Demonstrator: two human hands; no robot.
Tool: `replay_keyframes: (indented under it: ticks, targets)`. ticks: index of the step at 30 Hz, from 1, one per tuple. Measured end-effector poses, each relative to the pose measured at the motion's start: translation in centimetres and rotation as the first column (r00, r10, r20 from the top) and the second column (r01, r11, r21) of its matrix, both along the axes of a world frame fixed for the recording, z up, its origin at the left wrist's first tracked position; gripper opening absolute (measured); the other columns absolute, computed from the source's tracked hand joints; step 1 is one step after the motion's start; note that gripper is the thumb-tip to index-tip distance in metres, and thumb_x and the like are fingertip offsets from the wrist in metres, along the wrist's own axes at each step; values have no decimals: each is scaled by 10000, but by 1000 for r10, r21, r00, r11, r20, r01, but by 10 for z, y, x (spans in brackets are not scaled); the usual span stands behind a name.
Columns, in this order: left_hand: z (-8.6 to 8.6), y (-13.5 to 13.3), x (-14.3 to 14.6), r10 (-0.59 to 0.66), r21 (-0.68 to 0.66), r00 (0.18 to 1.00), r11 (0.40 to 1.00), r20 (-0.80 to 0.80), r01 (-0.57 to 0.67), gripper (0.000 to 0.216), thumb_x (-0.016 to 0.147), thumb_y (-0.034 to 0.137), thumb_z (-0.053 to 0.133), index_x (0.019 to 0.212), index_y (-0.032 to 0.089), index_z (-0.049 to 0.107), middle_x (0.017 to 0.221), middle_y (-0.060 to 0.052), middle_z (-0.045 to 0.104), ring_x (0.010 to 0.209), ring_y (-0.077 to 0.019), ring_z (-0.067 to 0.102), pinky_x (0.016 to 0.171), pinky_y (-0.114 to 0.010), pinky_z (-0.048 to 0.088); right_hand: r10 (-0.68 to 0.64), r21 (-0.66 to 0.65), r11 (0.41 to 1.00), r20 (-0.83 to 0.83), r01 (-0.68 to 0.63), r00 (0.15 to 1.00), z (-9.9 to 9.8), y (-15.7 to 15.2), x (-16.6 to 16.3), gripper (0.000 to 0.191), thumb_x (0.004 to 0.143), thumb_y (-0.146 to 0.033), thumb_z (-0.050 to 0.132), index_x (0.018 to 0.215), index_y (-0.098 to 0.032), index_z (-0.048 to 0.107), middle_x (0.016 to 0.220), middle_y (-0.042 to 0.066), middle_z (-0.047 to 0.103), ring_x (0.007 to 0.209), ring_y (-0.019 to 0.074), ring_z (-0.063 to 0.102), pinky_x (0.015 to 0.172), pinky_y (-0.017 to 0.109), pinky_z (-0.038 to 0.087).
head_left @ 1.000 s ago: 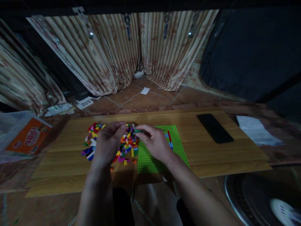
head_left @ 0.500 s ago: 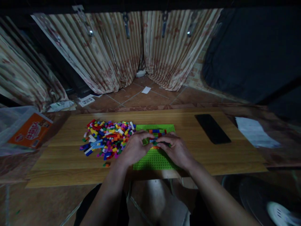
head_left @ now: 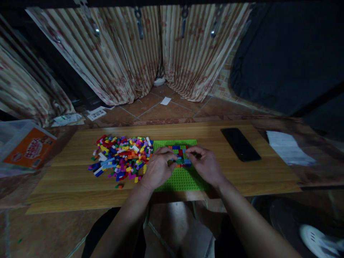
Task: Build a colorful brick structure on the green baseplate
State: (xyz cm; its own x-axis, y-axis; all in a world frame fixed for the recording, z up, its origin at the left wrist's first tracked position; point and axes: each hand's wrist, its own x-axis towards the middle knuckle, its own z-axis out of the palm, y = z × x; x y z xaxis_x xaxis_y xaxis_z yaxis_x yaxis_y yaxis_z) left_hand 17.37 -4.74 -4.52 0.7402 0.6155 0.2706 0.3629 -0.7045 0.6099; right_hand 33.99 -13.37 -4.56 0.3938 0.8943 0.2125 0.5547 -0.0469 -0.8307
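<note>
A green studded baseplate (head_left: 182, 181) lies in front of me with a cluster of coloured toy bricks (head_left: 180, 152) on its far half. Red, blue, green and orange pieces show between my hands. At the cluster's left side is my left hand (head_left: 160, 167), its thumb and index finger curled close together against the bricks. My right hand (head_left: 205, 165) is bent at the right side, thumb and forefinger drawn together by the bricks. Whatever either set of fingertips grips is too small or hidden to name.
A heap of loose toy bricks (head_left: 123, 156) spreads left of the baseplate on the wooden table (head_left: 228, 182). A black phone-like slab (head_left: 240, 144) lies to the right. A clear plastic container with an orange label (head_left: 30, 147) stands beyond the left edge.
My right hand has drawn a little away from my left, exposing more of the bricks between them. My left hand stays by the cluster. The whole view has shifted slightly.
</note>
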Motion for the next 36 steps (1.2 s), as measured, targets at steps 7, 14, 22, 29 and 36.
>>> replay_keyframes:
  ticks: [7, 14, 22, 29, 36]
  targets:
    - [-6, -1, 2, -4, 84, 1000, 996, 8, 3, 103, 781, 134, 650, 840, 210, 687, 949, -15, 641, 921, -180, 575, 925, -383, 458, -93, -193, 977, -18, 88, 996, -8, 2, 6, 255, 753, -392, 634, 885, -180, 680, 855, 54, 702, 750, 185, 629, 696, 324, 465]
    - [-5, -4, 0, -36, 182, 999, 982, -40, 43, 119, 833, 140, 595, 826, 208, 693, 882, -17, 652, 852, -169, 558, 845, -350, 456, -108, -252, 961, 46, 116, 993, -11, 5, 1, 302, 674, -437, 707, 815, -179, 636, 816, 41, 671, 735, 188, 612, 680, 332, 449]
    - [-13, -24, 1, 103, 350, 990, 934, -93, -64, 174, 896, 178, 510, 873, 205, 680, 951, -42, 663, 893, -203, 553, 841, -395, 442, -139, -263, 953, 71, 153, 988, -11, 8, -3, 213, 657, -353, 713, 740, -183, 615, 750, 26, 651, 694, 179, 600, 650, 318, 436]
    - [-21, -43, -3, 178, 478, 968, 875, -178, -73, 201, 908, 199, 495, 1050, 189, 636, 1085, -76, 656, 991, -228, 567, 1034, -530, 347, -116, -224, 964, 135, 144, 984, -13, 7, -4, 202, 672, -373, 694, 723, -194, 616, 736, 18, 640, 677, 172, 580, 635, 309, 423]
    - [-14, -47, -3, 194, 385, 963, 916, -186, -110, 236, 897, 229, 507, 1089, 175, 632, 1069, -83, 661, 988, -238, 572, 1000, -529, 395, -54, -247, 967, 37, 62, 998, -15, 9, 5, 253, 657, -426, 696, 707, -187, 632, 707, 22, 656, 653, 176, 592, 608, 298, 423]
